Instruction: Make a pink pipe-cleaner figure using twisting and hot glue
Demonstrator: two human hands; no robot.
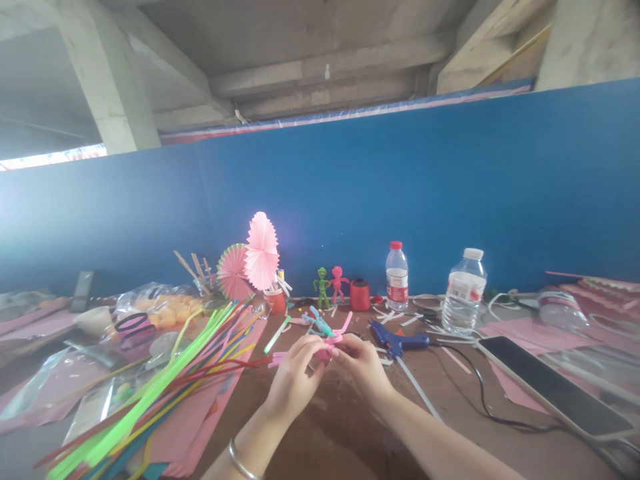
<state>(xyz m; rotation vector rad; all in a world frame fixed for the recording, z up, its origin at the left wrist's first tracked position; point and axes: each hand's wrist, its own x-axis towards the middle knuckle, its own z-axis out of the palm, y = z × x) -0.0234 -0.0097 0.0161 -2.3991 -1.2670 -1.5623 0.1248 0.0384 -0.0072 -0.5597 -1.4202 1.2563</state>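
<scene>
Both hands meet over the middle of the brown table. My left hand (299, 373) pinches a piece of bent pink pipe cleaner (325, 352) from the left, its fingers closed. My right hand (364, 367) grips the same piece from the right between thumb and fingers. Pink ends stick out past the fingers on both sides; the fingertips hide part of the shape. Just beyond lies a light blue pipe-cleaner figure (318, 323). Farther back stand a green figure (323, 287) and a pink figure (338, 283). A blue glue gun (397, 340) lies right of my right hand.
Loose pipe cleaners (165, 380) spread across the left on pink paper. Pink paper fans (261, 252) rise from a red cup (275, 301). Two water bottles (397, 280) stand at the back right. A phone (550, 387) and a black cord (483, 393) lie right, before a blue partition (400, 180).
</scene>
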